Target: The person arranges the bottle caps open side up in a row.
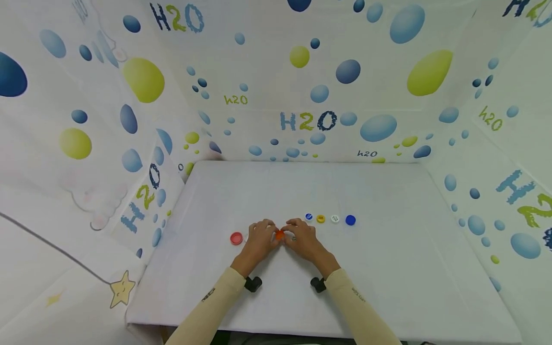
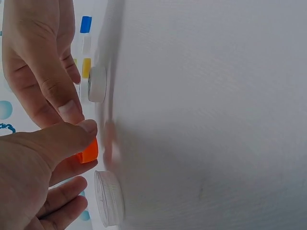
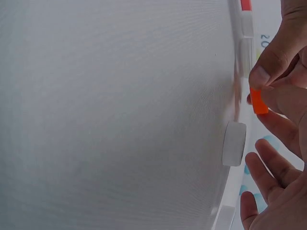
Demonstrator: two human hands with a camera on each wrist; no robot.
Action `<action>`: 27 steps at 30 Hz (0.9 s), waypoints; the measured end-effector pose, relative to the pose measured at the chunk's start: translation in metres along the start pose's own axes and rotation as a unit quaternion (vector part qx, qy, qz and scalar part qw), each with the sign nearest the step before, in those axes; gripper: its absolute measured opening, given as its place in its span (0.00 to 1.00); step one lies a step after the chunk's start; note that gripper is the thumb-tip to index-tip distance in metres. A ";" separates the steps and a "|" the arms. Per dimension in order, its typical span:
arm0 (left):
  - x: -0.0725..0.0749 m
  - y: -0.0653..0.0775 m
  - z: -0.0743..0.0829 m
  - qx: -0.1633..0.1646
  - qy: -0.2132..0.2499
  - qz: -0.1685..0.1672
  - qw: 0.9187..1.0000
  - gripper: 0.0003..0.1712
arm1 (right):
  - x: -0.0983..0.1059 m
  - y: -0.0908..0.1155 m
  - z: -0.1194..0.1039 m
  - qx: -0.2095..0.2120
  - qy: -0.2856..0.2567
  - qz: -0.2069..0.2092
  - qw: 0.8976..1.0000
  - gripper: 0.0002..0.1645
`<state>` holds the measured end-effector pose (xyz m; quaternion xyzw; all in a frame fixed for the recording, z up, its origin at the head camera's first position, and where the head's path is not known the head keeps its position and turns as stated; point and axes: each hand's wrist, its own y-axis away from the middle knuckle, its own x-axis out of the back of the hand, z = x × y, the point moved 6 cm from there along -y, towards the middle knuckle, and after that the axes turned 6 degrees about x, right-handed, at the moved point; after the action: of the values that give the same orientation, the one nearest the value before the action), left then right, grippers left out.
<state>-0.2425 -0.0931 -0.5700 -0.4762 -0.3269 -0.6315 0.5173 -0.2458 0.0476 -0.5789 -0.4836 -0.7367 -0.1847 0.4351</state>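
Hands (image 1: pixel 261 238) pinching orange cap (image 2: pixel 90 153) between them, long axis seemingly running left to right

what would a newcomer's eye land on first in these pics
Most likely the small bright orange plastic-looking cap, pinched by the left hand and right hand over the white-covered table. Next, perhaps, the round red plastic-looking cap left of the left hand and the round solid-blue cap beyond the right hand, to its right. The white bubble-printed backdrop with H2O lettering behind the table also stands out.
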 end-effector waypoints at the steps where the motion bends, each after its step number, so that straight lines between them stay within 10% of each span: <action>1: 0.000 0.000 0.000 0.002 0.000 -0.004 1.000 0.17 | 0.000 0.000 0.000 0.002 0.001 -0.002 1.000 0.16; 27: -0.002 0.001 -0.001 -0.006 -0.014 -0.008 1.000 0.19 | -0.011 -0.003 0.004 -0.017 0.054 -0.012 0.998 0.16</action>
<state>-0.2414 -0.0936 -0.5719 -0.4855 -0.3340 -0.6312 0.5043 -0.2483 0.0433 -0.5898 -0.4709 -0.7147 -0.2283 0.4640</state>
